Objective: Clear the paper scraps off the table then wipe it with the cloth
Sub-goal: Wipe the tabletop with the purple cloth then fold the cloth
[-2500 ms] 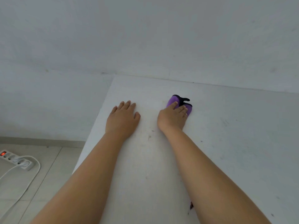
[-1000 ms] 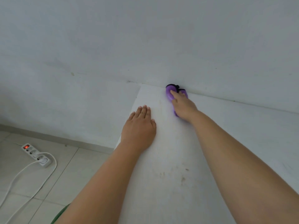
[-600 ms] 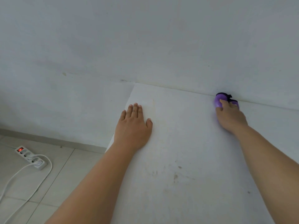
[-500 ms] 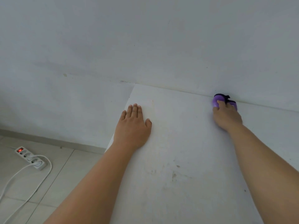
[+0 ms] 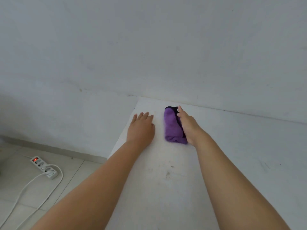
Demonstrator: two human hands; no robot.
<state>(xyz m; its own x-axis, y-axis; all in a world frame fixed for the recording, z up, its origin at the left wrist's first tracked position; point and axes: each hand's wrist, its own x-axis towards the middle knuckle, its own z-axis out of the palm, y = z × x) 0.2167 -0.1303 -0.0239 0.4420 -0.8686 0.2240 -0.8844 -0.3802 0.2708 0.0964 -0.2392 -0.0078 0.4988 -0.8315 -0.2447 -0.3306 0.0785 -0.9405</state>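
At far left corner of white worktop [image 5: 216,163]: purple cloth [image 5: 172,128] bunched, right hand [image 5: 187,126] w/ straight fingers pressing its right side. Left hand [image 5: 141,128] flat, fingers extended, just left of cloth.

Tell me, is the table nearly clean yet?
Scraps look done: none show on the white table. Wiping is in hand: the right hand presses the folded purple cloth, while the left hand rests flat. Left: dark smudges nearer the person.
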